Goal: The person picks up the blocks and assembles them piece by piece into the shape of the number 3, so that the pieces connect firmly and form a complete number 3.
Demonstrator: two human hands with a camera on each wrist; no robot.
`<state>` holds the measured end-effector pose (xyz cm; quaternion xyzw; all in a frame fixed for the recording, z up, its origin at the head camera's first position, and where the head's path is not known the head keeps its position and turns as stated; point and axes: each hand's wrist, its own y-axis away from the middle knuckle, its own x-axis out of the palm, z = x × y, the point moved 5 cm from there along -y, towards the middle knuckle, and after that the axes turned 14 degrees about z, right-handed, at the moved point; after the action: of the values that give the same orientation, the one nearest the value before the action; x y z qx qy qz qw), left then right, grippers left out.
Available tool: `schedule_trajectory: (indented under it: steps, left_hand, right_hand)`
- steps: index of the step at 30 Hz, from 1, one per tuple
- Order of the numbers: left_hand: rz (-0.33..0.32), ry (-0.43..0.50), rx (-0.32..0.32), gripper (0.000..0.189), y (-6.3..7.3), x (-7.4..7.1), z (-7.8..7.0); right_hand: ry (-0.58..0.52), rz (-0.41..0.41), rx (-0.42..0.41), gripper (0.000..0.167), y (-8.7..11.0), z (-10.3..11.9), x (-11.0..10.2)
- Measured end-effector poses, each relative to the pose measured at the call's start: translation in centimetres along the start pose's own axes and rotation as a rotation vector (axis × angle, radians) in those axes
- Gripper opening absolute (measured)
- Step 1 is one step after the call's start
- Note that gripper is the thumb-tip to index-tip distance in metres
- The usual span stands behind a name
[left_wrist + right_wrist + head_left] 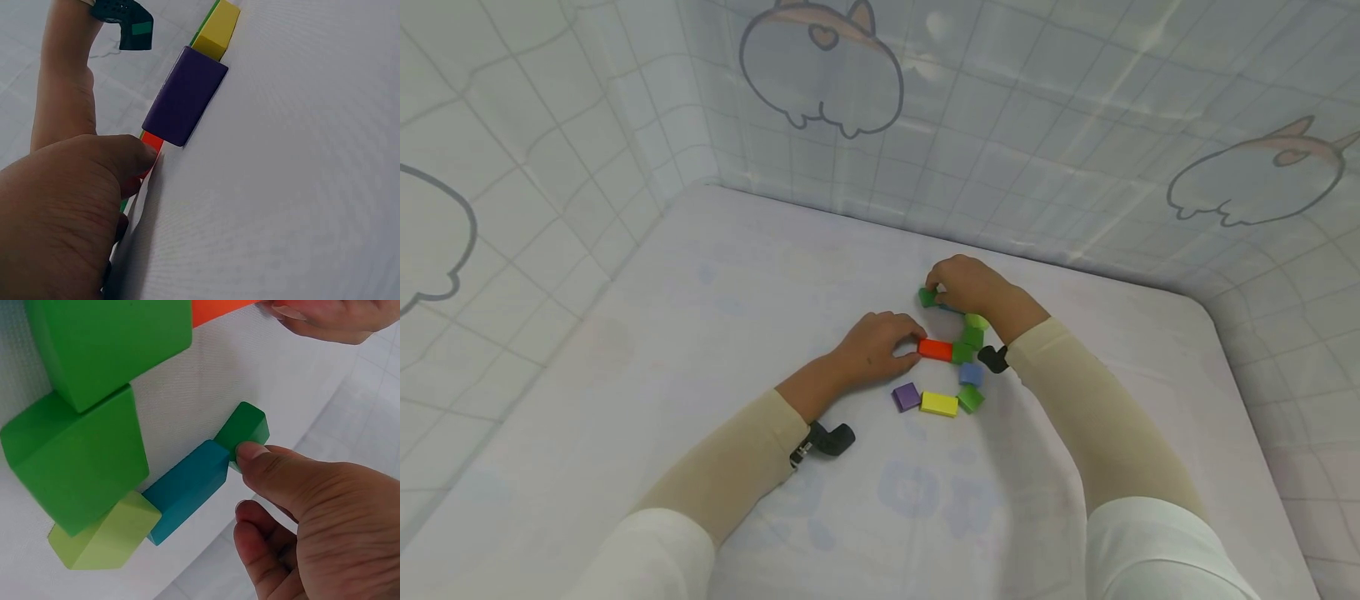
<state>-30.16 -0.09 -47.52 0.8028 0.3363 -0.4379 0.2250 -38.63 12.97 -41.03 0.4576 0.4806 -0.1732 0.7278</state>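
Wooden-looking blocks lie on the white surface in a shape like a 3. My right hand (968, 285) pinches a small dark green block (247, 428) at the far end, beside a teal block (187, 490). A light green block (106, 536) adjoins the teal one, followed by two green blocks (973, 337). With thumb and fingertips, my left hand (874, 348) holds the left end of a red block (936, 349). Nearer to me are a blue block (971, 374), a green block (971, 399), a yellow block (939, 404) and a purple block (185, 97).
The padded white surface (760, 275) meets a grid-patterned fabric wall (985, 125) behind the blocks. Another such wall (535, 183) rises at the left. Black wrist cameras (833, 439) jut from both sleeves, the right one close to the blocks.
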Motion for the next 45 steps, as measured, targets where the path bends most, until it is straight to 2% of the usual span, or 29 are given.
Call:
schedule_trajectory:
  steps: [22, 30, 38, 41, 45]
  left_hand:
    - [0.010, 0.014, 0.027, 0.032, -0.3, 0.3, -0.4]
    - [0.016, 0.010, 0.030, 0.033, -0.1, 0.3, -0.1]
    - [0.019, 0.033, -0.014, 0.039, 0.8, 0.0, 1.0]
    - [0.029, 0.043, -0.026, 0.043, 1.2, -0.3, 1.3]
    - [0.017, -0.006, -0.060, 0.046, 1.7, -0.9, 2.0]
  right_hand:
    - [-0.015, -0.020, 0.015, 0.027, 0.9, -0.4, 0.5]
    - [-0.042, -0.087, -0.017, 0.027, 1.7, -0.4, 0.3]
    - [-0.023, -0.165, -0.027, 0.034, 2.8, 0.3, 0.2]
    - [-0.017, -0.205, 0.003, 0.037, 3.5, 0.1, 0.5]
    - [-0.029, -0.267, 0.067, 0.039, 4.8, -1.1, 1.3]
